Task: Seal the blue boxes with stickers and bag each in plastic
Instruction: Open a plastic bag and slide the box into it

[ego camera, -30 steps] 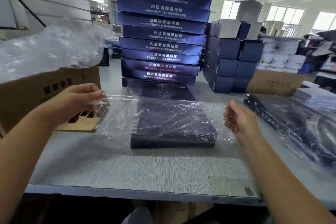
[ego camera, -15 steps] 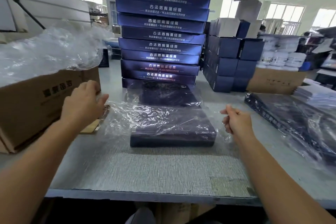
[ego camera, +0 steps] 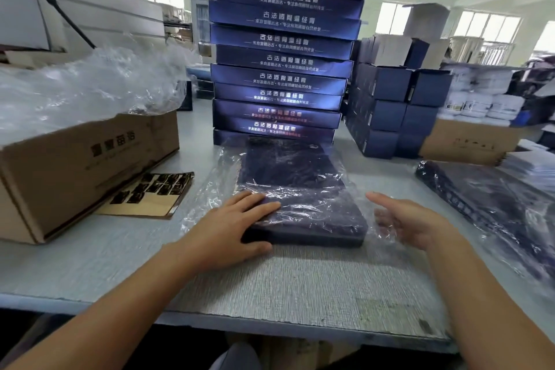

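One blue box (ego camera: 303,207) lies flat at the centre of the desk (ego camera: 270,285), inside one clear plastic bag (ego camera: 210,192). Its long axis runs near to far, with a short side facing the near desk edge.

Left hand (ego camera: 234,228): fingers straight and flat, pressing on the near-left corner of the box.

Right hand (ego camera: 411,222): fingers spread apart and holding nothing, at the loose plastic just right of the box.

Far behind stands one stack of blue boxes (ego camera: 285,60), at least ten high. One sticker sheet (ego camera: 153,192) lies to the left, beside one cardboard carton (ego camera: 84,165).
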